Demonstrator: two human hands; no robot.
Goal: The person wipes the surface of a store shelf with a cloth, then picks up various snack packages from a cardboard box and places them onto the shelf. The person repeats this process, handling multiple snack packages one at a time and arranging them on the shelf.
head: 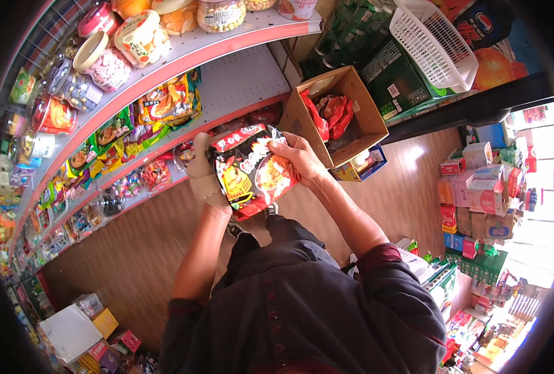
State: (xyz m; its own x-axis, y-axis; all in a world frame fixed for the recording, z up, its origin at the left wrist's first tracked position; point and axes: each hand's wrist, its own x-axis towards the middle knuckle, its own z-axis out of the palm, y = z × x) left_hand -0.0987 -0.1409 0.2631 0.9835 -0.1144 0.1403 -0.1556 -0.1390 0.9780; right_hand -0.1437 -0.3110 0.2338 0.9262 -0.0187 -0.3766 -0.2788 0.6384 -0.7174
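Note:
Between my two hands is a black and red plastic food packet (253, 170) with noodles pictured on its front. My right hand (300, 156) grips its right edge, thumb on the front. My left hand (207, 175), in a beige cloth glove or wrapped in cloth, is at the packet's left edge; its fingers are mostly hidden behind it. Beyond my right hand stands an open cardboard box (359, 119) holding red packets (335, 114). Ahead, the middle shelf (239, 77) carries noodle packets (167, 103) on its left part.
Plastic jars (141, 39) line the upper shelf. A white plastic basket (433, 44) sits on a green carton (398, 79) at the upper right. Stacked boxes (483, 187) stand far right. A white carton or board (71, 333) and small boxes lie at the lower left.

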